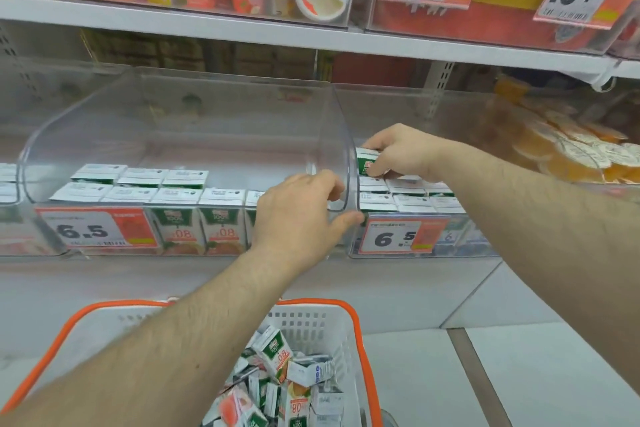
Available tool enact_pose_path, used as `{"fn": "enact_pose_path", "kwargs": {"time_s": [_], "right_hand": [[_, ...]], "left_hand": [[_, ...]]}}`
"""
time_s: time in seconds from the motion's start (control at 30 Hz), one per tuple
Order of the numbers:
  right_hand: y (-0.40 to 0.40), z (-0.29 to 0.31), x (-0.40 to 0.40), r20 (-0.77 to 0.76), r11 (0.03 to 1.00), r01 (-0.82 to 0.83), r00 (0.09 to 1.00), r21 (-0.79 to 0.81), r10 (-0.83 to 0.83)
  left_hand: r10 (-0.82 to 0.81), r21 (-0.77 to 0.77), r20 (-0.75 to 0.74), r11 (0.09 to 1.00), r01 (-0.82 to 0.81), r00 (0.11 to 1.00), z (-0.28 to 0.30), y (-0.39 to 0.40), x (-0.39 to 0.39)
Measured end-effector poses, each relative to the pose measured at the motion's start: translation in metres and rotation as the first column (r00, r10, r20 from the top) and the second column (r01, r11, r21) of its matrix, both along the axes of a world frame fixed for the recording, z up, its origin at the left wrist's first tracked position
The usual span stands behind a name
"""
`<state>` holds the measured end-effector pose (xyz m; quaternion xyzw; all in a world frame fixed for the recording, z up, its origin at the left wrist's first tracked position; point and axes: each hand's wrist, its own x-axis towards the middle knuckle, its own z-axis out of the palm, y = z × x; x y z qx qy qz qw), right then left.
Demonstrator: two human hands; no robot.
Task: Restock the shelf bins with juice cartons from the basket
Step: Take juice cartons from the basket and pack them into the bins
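Two clear plastic shelf bins stand side by side. The left bin point(145, 107) holds two rows of small green-and-white juice cartons point(183, 196). My left hand point(298, 215) grips the front right corner of this bin, thumb on its edge. My right hand point(398, 151) is inside the right bin point(408, 107), shut on a green juice carton point(364, 161) held above the cartons standing there point(398, 201). Below, a white basket with an orange rim point(311, 319) holds several loose cartons point(277, 381).
Price tags reading 6.5 point(93, 229) hang on both bin fronts. A bin of orange jelly cups point(571, 149) stands to the right. The upper shelf point(207, 28) carries red and yellow packs with tags 9.8 and 16.8. Pale floor tiles lie below right.
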<state>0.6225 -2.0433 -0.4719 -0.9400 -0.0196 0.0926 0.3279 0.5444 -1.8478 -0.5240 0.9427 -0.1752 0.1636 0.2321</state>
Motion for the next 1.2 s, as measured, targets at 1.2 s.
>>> {"fn": "enact_pose_path", "kwargs": {"time_s": [1.2], "right_hand": [[0.112, -0.099, -0.153, 0.707, 0.944, -0.158, 0.63, -0.289, 0.322]], "left_hand": [[-0.103, -0.16, 0.016, 0.982, 0.104, 0.995, -0.114, 0.079, -0.099]]}}
